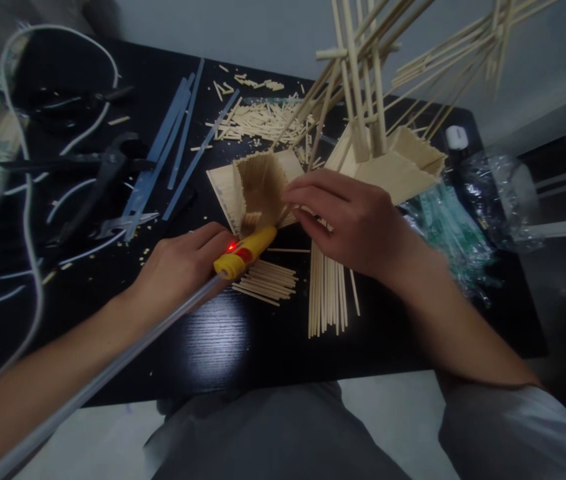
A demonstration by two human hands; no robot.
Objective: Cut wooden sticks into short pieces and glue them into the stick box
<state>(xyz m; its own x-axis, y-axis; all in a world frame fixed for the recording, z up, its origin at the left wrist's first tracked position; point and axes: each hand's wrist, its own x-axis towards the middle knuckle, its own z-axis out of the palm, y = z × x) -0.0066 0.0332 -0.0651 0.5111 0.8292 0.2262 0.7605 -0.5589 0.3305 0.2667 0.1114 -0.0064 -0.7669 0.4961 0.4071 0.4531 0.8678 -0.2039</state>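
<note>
My left hand (183,261) is wrapped around a yellow hot glue gun (257,245), its red light glowing and a long clear glue stick (163,333) running out of its back. The nozzle end lies close to a small open box of wooden sticks (263,180) that rests on a pale wooden board (221,187). At the box's right edge, the fingers of my right hand (350,213) are pinched together; what they hold is hidden or too thin to make out. Below the glue gun lies a small bundle of short sticks (267,281).
Longer sticks (330,293) lie beneath my right hand. A tall stick structure (363,127) stands at the back right, near plastic wrapping (447,227). Cut stick pieces (263,120) are heaped behind. Blue glue sticks (163,147), pliers (97,180) and a white cable (27,200) lie left.
</note>
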